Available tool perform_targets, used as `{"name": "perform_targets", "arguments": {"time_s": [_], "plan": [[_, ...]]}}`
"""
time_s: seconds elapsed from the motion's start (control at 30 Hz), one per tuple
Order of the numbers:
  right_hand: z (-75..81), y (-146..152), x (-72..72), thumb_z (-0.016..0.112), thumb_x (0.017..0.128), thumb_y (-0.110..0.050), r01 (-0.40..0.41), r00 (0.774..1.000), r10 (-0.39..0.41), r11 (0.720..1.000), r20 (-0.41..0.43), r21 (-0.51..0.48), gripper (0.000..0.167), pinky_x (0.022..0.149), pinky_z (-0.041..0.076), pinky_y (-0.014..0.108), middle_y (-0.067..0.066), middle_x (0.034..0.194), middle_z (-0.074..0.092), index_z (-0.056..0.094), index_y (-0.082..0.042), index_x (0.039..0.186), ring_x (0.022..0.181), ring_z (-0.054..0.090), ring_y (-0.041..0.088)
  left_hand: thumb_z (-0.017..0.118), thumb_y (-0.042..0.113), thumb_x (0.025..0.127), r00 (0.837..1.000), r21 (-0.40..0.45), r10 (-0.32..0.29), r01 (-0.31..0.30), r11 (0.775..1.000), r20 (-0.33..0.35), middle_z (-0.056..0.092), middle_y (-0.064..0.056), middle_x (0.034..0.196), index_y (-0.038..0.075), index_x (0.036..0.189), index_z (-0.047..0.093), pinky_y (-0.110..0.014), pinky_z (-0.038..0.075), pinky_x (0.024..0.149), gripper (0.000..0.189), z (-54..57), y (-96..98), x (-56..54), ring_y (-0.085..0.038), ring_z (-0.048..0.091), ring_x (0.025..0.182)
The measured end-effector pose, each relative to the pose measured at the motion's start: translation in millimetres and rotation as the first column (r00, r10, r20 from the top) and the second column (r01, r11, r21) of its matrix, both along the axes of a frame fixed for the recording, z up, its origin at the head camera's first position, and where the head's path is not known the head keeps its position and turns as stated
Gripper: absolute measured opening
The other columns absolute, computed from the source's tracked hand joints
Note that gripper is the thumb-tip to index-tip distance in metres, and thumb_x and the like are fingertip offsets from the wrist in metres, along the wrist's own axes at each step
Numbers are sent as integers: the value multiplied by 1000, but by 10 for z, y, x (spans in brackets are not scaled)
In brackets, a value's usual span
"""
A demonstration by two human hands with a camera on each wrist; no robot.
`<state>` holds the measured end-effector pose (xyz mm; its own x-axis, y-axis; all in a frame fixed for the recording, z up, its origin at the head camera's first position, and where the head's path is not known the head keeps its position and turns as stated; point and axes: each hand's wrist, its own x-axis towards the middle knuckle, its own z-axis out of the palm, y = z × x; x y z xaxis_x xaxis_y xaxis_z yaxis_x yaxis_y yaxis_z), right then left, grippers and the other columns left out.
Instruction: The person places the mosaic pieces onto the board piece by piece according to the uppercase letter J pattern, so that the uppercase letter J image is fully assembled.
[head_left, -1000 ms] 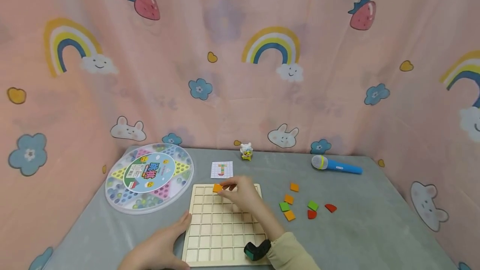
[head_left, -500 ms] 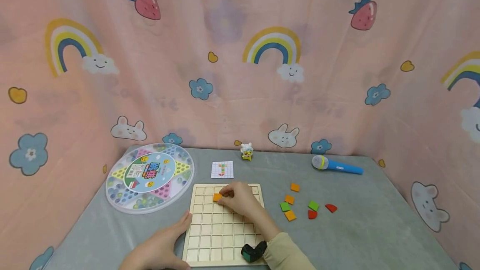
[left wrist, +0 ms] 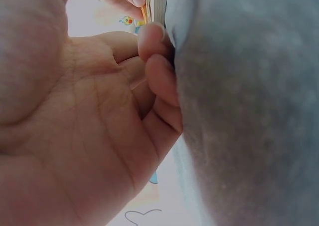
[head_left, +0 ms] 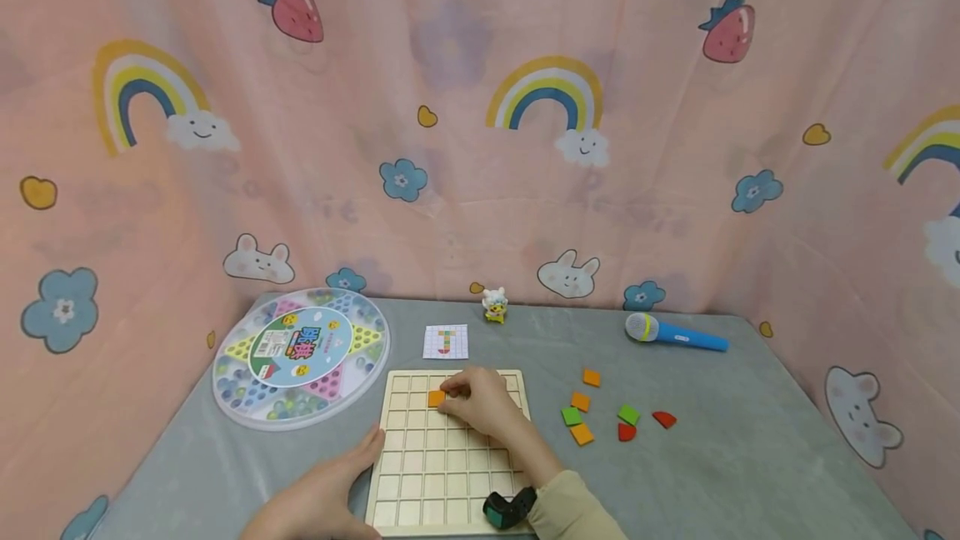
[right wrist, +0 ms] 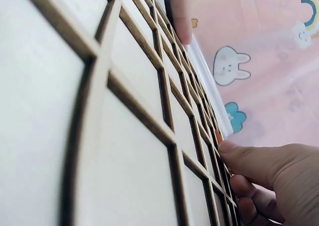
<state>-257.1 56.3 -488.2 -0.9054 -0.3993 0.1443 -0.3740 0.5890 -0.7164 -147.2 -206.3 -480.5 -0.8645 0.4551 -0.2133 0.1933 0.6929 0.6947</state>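
On a pale wooden grid board (head_left: 420, 486), my right hand (head_left: 483, 402) pinches an orange square tile (head_left: 436, 399) between thumb and fingertips. The tile lies over a cell in the second row from the far edge. In the right wrist view, the right fingertips (right wrist: 227, 147) press at the tile's sliver of orange, low over the grid. My left hand (head_left: 318, 486) rests at the board's left side, its digits spread and touching the edge. In the left wrist view its fingers (left wrist: 162, 76) bend loosely on the grey cloth near the board's edge.
Right of the board lie loose orange tiles (head_left: 582, 434), green tiles (head_left: 628, 415) and red rounded pieces (head_left: 663, 420). Behind it are a pattern card (head_left: 446, 342) and a small figurine (head_left: 495, 305). A round Chinese checkers box (head_left: 300, 357) sits left, a blue toy microphone (head_left: 686, 336) back right.
My right hand has brought the orange tile from the board's far row one row nearer and holds it there. The left hand stays at the board's side.
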Motion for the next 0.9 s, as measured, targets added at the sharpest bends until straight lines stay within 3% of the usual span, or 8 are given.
{"name": "perform_targets", "arguments": {"time_s": [0.27, 0.67, 0.8, 0.9], "plan": [[15, 1, -7, 87, 88, -16, 1, 1000, -1, 1000, 13, -9, 21, 78, 43, 29, -3, 90, 71, 84, -7, 106, 79, 55, 5, 99, 43, 70, 1000, -2, -8, 7, 1000, -4, 24, -26, 172, -4, 165, 25, -63, 41, 114, 129, -3, -1, 1, -50, 37, 150], [6, -10, 3, 86, 90, -17, 8, 1000, -8, 1000, -6, 20, 16, 86, 36, 39, -4, 91, 72, 84, -9, 104, 85, 62, 12, 99, 39, 71, 999, -9, -19, 18, 1000, -37, 25, -27, 171, -5, 165, 27, -57, 43, 114, 127, 4, -7, 18, -49, 39, 149], [20, -2, 1, 86, 90, -17, -5, 1000, 6, 1000, -19, 25, 17, 86, 38, 38, -4, 91, 73, 84, -9, 104, 84, 62, 11, 99, 38, 71, 999, -11, -20, 20, 1000, -44, 25, -27, 171, -5, 165, 27, -57, 43, 114, 126, 1, -10, 20, -49, 38, 149], [30, 23, 2, 85, 90, -17, -25, 1000, 25, 1000, -16, 10, 21, 86, 47, 35, -2, 93, 75, 82, -6, 108, 86, 65, 12, 99, 38, 70, 999, -15, -17, 16, 1000, -39, 26, -27, 171, -5, 165, 28, -59, 43, 114, 126, -4, -6, 16, -49, 38, 149]]}}
